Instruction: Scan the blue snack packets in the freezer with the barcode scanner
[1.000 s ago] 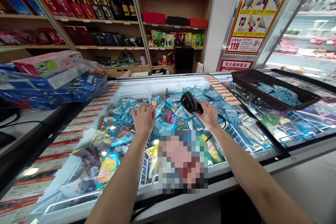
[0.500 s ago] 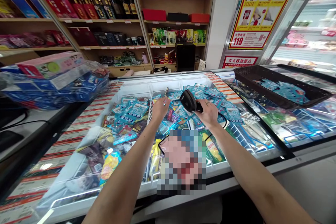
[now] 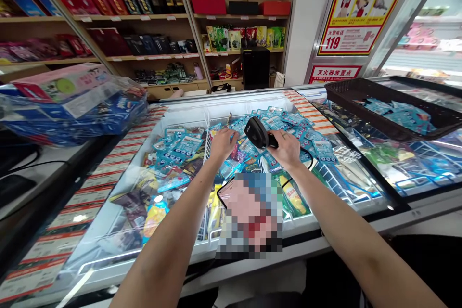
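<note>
My right hand (image 3: 287,148) is wrapped round the handle of a black barcode scanner (image 3: 257,133), whose head points left over the blue packets. Bent but apart, the fingers of my left hand (image 3: 223,144) hover over or touch packets left of the scanner; no held thing shows in them. Many small blue packets (image 3: 277,118) lie spread on the glass top of a chest freezer, with another group of blue packets (image 3: 182,147) to the left. A phone (image 3: 240,197), mostly blurred out, lies nearer me between my forearms.
A brown basket (image 3: 346,87) with blue packets stands on the right. Plastic-wrapped boxes (image 3: 122,113) sit on the left. The scanner's black cable (image 3: 309,159) loops beside my right wrist. Price labels (image 3: 119,154) line the freezer glass. Stocked shelves (image 3: 130,17) stand behind.
My left hand has turned slightly and its fingers have loosened from a pinch; a small shiny thing at them no longer shows. The scanner stays in my right hand. The view has tilted down slightly.
</note>
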A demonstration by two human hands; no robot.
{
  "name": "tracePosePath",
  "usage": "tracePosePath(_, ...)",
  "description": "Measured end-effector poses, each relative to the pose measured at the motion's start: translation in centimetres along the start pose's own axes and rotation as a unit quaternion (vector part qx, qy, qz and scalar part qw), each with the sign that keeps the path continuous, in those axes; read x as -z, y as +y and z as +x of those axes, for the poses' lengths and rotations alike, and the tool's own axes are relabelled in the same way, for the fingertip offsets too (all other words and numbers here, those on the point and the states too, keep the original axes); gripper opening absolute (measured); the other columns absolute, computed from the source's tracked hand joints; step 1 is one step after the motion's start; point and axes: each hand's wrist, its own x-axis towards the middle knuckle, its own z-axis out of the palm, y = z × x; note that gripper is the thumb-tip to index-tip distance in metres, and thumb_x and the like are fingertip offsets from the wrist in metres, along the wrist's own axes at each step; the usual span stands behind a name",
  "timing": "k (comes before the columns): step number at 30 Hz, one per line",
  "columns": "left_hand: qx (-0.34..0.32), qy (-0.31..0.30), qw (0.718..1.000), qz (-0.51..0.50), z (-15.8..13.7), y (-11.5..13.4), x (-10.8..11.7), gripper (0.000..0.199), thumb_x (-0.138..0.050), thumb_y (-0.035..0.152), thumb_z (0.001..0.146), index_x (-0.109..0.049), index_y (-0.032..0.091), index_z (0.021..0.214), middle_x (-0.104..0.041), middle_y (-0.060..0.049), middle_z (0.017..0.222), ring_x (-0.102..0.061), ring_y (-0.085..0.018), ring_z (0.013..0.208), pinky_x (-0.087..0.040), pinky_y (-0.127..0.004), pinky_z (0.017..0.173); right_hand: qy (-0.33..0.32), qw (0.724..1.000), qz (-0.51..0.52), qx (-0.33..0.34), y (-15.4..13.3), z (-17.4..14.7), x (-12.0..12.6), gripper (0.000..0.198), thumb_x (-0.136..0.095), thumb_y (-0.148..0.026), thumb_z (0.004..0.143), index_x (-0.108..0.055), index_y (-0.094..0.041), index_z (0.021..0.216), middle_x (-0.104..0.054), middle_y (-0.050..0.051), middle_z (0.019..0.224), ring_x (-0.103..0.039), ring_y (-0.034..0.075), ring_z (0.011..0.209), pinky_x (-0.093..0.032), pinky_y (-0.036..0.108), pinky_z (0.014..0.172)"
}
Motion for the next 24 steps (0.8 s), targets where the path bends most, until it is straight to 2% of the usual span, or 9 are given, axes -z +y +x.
tracePosePath(3,0.02,0.023,0.999,-0.03,-0.5,0.0,0.3,0.036,-0.039,0.041,0.089,-0.065,0.019,0.099,-0.062,-0.012,0.108,-0.054,-0.025,0.108,-0.038,-0.04,0.099,-0.004,1.0,-0.002,0.0,0.0,-0.1,0.0,0.029,-0.055,-0.04,0.085,-0.061,-0.021,0.106,-0.064,0.006,0.091,-0.057,0.021,0.081,-0.037,0.03,0.072)
tracePosePath(6,0.069,0.033,0.994,-0.073,0.3,-0.5,-0.1,0.044,-0.042,0.043,0.088,-0.052,0.019,0.124,-0.051,-0.012,0.132,-0.042,-0.025,0.126,-0.033,-0.041,0.105,-0.012,1.0,-0.009,0.003,-0.1,-0.1,0.0,0.028,-0.053,-0.039,0.086,-0.061,-0.022,0.106,-0.064,0.006,0.091,-0.057,0.021,0.082,-0.037,0.03,0.072)
tracePosePath(8,0.113,0.007,0.99,-0.088,1.2,-1.0,-0.7,0.054,-0.043,0.047,0.087,-0.042,0.018,0.133,-0.044,-0.014,0.14,-0.035,-0.027,0.133,-0.03,-0.044,0.107,-0.017,1.0,-0.014,0.007,-0.1,-0.1,0.0,0.028,-0.052,-0.039,0.087,-0.061,-0.022,0.107,-0.064,0.006,0.092,-0.057,0.021,0.082,-0.037,0.03,0.072)
tracePosePath(10,0.129,-0.027,0.987,-0.091,2.0,-1.6,-1.4,0.061,-0.046,0.05,0.085,-0.038,0.018,0.137,-0.041,-0.014,0.142,-0.031,-0.03,0.136,-0.03,-0.046,0.106,-0.019,1.0,-0.017,0.01,-0.1,-0.1,0.0,0.028,-0.051,-0.04,0.087,-0.061,-0.022,0.107,-0.064,0.007,0.092,-0.057,0.021,0.083,-0.037,0.03,0.072)
tracePosePath(13,0.108,-0.065,0.989,-0.079,2.6,-2.2,-2.2,0.066,-0.052,0.049,0.081,-0.038,0.02,0.138,-0.047,-0.014,0.137,-0.037,-0.031,0.131,-0.03,-0.047,0.104,-0.017,1.0,-0.013,0.016,0.0,-0.1,-0.1,0.028,-0.052,-0.039,0.087,-0.061,-0.021,0.106,-0.065,0.007,0.093,-0.057,0.021,0.083,-0.037,0.03,0.073)
tracePosePath(15,0.094,-0.064,0.991,-0.075,2.5,-2.3,-2.2,0.072,-0.06,0.05,0.075,-0.038,0.021,0.138,-0.049,-0.014,0.132,-0.042,-0.031,0.125,-0.031,-0.045,0.104,-0.016,1.0,-0.011,0.02,0.0,-0.1,-0.1,0.027,-0.053,-0.039,0.086,-0.061,-0.022,0.106,-0.065,0.007,0.093,-0.057,0.021,0.083,-0.037,0.03,0.073)
tracePosePath(19,0.137,-0.002,0.988,-0.065,1.3,-2.2,-1.2,0.087,-0.073,0.05,0.059,-0.043,0.016,0.133,-0.047,-0.015,0.123,-0.046,-0.03,0.116,-0.036,-0.042,0.1,-0.021,0.999,-0.007,0.023,0.1,-0.2,-0.1,0.029,-0.055,-0.039,0.085,-0.061,-0.021,0.107,-0.065,0.007,0.094,-0.057,0.021,0.084,-0.037,0.029,0.074)
tracePosePath(22,0.175,0.067,0.977,-0.098,-0.4,-2.4,-0.1,0.072,-0.073,0.046,0.061,-0.049,0.016,0.122,-0.051,-0.013,0.114,-0.051,-0.027,0.109,-0.04,-0.04,0.096,-0.024,0.999,0.001,0.025,0.1,-0.3,-0.1,0.029,-0.055,-0.039,0.085,-0.061,-0.021,0.107,-0.065,0.006,0.094,-0.057,0.02,0.085,-0.038,0.029,0.075)
tracePosePath(24,0.192,0.102,0.961,-0.171,-1.8,-2.6,0.6,0.059,-0.068,0.043,0.068,-0.047,0.018,0.117,-0.056,-0.009,0.108,-0.056,-0.022,0.099,-0.044,-0.037,0.089,-0.028,0.999,0.008,0.031,0.1,-0.3,-0.1,0.03,-0.056,-0.039,0.085,-0.06,-0.021,0.108,-0.065,0.006,0.094,-0.057,0.02,0.085,-0.038,0.029,0.075)
